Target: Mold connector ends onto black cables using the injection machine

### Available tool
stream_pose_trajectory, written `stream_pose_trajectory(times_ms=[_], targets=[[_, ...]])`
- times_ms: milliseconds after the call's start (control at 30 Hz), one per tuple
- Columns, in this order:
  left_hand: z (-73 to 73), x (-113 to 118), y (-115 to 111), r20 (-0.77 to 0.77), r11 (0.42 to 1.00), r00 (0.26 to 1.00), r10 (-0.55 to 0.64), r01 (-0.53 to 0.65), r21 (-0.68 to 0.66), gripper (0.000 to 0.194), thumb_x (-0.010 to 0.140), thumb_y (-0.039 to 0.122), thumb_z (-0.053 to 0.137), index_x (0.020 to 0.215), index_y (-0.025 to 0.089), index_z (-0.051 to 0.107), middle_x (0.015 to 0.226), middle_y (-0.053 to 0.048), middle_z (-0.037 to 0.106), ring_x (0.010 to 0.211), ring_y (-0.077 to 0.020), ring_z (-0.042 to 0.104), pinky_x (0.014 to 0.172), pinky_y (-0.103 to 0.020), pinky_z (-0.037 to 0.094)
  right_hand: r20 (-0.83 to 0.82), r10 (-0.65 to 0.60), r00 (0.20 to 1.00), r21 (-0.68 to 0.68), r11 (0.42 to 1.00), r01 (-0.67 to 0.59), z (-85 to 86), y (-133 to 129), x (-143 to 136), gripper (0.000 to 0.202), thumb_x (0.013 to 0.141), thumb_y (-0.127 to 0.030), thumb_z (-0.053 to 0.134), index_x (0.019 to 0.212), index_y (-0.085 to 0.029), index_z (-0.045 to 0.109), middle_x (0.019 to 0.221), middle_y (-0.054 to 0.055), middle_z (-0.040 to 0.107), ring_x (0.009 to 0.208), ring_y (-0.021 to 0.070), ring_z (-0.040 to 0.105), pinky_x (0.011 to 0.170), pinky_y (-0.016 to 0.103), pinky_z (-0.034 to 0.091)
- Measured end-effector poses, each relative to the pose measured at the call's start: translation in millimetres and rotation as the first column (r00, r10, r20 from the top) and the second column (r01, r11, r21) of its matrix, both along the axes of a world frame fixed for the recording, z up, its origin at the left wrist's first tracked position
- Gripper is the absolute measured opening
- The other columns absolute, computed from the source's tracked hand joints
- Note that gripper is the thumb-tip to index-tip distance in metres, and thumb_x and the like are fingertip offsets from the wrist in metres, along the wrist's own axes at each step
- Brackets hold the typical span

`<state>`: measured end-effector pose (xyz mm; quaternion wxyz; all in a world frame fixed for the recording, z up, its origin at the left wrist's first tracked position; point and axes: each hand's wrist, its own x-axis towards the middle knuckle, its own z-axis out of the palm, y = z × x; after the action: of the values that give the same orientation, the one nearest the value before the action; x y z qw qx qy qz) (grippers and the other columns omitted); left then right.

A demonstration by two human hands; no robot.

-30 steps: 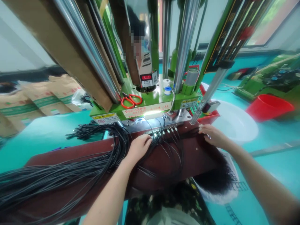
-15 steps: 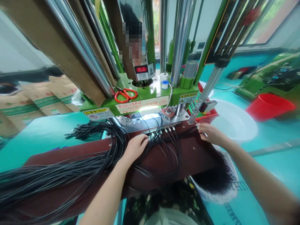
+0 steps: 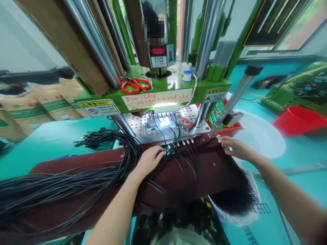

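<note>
My left hand (image 3: 150, 158) is closed around black cables (image 3: 167, 154) at the front edge of the press; its fingertips are partly hidden. To the right, my right hand (image 3: 236, 148) pinches the dark cable bundle near the board's right end, and something shiny shows at its fingers. Several cables run from a small metal mould (image 3: 165, 120) on the perforated metal plate (image 3: 138, 127) down over the brown board (image 3: 184, 183). A row of small metal clips (image 3: 184, 143) holds thin cables along the plate's front. The green press head (image 3: 153, 97) stands above the mould.
Red-handled scissors (image 3: 130, 86) and a tape roll (image 3: 187, 75) lie on the press head. A thick cable bundle (image 3: 63, 185) covers the board's left side. A metal post (image 3: 237, 90) rises near my right hand. A white basin (image 3: 265, 136) and red bucket (image 3: 298, 120) stand right.
The green press head has risen, so the perforated plate and the mould with cables show more. Both hands stay in nearly the same places.
</note>
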<state>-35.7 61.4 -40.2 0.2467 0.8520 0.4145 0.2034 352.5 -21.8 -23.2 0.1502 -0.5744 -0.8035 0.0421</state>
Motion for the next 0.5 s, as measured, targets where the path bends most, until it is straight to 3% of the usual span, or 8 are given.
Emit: stream_pose_trajectory(times_ms=[167, 300, 400, 500], targets=[[-2.5, 1, 1, -0.016, 1.000, 1.000, -0.001, 0.001, 0.022, 0.020, 0.083, 0.030, 0.043, 0.088, 0.020, 0.060, 0.089, -0.004, 0.065, 0.084, -0.0179, 0.058, 0.078, -0.030, 0.043, -0.020, 0.044, 0.999, -0.047, 0.998, -0.045, 0.5, -4, 11, 0.015, 0.075, -0.019, 0.046, 0.080, -0.021, 0.061, 0.101, 0.009, 0.061, 0.091, 0.0213, 0.062, 0.076, 0.034, 0.050], [-3.9, 4, 1, -0.045, 0.999, 0.999, 0.009, -0.007, 0.038, 0.020, 0.083, 0.028, 0.042, 0.088, 0.020, 0.060, 0.091, -0.004, 0.065, 0.086, -0.0187, 0.058, 0.079, -0.031, 0.043, -0.073, -0.007, 0.997, 0.093, 0.996, 0.014, 15.9, -18, 6, 0.025, 0.079, -0.020, 0.046, 0.101, -0.022, 0.058, 0.103, 0.008, 0.063, 0.092, 0.0208, 0.061, 0.079, 0.035, 0.050], [-3.2, 5, -1, -0.056, 0.998, 0.998, 0.011, -0.008, 0.056, 0.021, 0.084, 0.027, 0.041, 0.088, 0.020, 0.060, 0.090, -0.005, 0.065, 0.086, -0.0187, 0.058, 0.080, -0.031, 0.043, -0.144, -0.068, 0.987, 0.172, 0.981, 0.092, 30.2, -16, -22, 0.023, 0.082, -0.021, 0.044, 0.099, -0.024, 0.059, 0.098, 0.007, 0.064, 0.090, 0.0203, 0.061, 0.079, 0.034, 0.050], [-2.8, 6, -2, -0.050, 0.998, 0.999, 0.010, -0.006, 0.069, 0.020, 0.084, 0.026, 0.042, 0.087, 0.020, 0.061, 0.090, -0.005, 0.065, 0.087, -0.0182, 0.058, 0.081, -0.031, 0.043, -0.197, -0.044, 0.979, 0.172, 0.982, 0.079, 34.3, 14, -67, 0.026, 0.083, -0.022, 0.042, 0.104, -0.023, 0.057, 0.102, 0.006, 0.063, 0.096, 0.0209, 0.059, 0.085, 0.035, 0.047]])
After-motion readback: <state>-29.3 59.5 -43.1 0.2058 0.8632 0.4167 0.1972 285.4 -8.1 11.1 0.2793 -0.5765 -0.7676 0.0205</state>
